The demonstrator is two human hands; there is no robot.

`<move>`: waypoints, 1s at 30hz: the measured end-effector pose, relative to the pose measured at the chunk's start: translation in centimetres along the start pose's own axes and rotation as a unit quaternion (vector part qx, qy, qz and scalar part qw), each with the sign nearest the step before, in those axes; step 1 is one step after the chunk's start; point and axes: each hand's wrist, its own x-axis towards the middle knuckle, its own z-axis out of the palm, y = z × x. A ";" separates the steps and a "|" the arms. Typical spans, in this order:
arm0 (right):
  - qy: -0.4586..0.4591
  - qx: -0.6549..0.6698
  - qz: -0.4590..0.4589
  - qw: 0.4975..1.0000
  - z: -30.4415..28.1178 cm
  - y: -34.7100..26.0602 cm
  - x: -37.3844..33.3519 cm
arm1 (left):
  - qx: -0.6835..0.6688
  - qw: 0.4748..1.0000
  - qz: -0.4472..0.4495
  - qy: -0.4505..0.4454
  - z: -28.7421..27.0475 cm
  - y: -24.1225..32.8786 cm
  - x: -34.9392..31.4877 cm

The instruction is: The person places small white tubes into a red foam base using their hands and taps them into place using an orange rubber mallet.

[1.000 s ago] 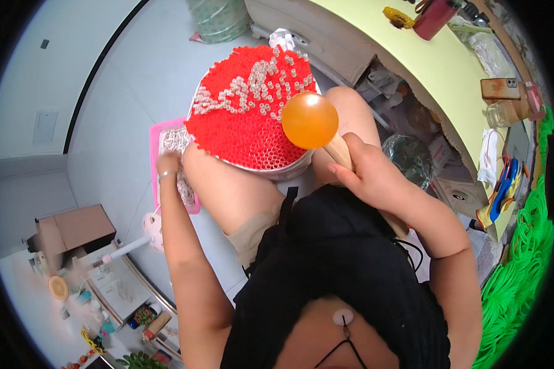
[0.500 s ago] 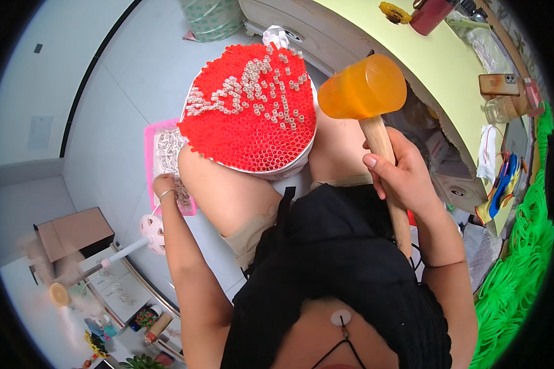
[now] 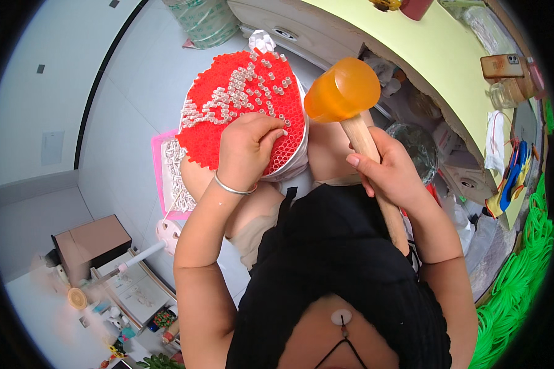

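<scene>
A bundle of red tubes (image 3: 197, 141), packed upright in a white wrapping, stands between my legs. Small white tubular pegs (image 3: 243, 77) stick up from many of the red openings. My left hand (image 3: 245, 147) is over the bundle's near right part, thumb and forefinger pinched on a small white peg (image 3: 284, 131) at the red tube mouths. Most of that peg is hidden by the fingers. My right hand (image 3: 391, 163) grips the wooden handle of a mallet (image 3: 345, 89). Its translucent orange head is raised beside the bundle's right edge.
A pink tray (image 3: 160, 175) of loose white pegs lies on the floor left of my leg. On the right curves a pale yellow tabletop (image 3: 437, 67) with a phone (image 3: 502, 66) and a glass jar (image 3: 505, 96). Green cord (image 3: 520, 270) is heaped at far right. A fan (image 3: 166, 230) stands at left.
My left hand has moved from the pink tray up and right to the red bundle, with a white peg in its fingers. The mallet has shifted slightly left in my right hand.
</scene>
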 end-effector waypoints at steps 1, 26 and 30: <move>0.003 -0.003 0.002 1.000 -0.1 0.1 -0.2 | 0.019 1.000 -0.002 -0.008 0.4 -0.1 0.1; -0.036 -0.078 -0.008 0.996 0.8 -2.3 -1.7 | 0.003 0.998 0.047 -0.049 -1.2 -0.5 1.4; -0.013 -0.138 -0.191 0.972 1.4 -2.9 -2.5 | -0.138 0.948 -0.170 0.231 -5.4 -5.9 -1.7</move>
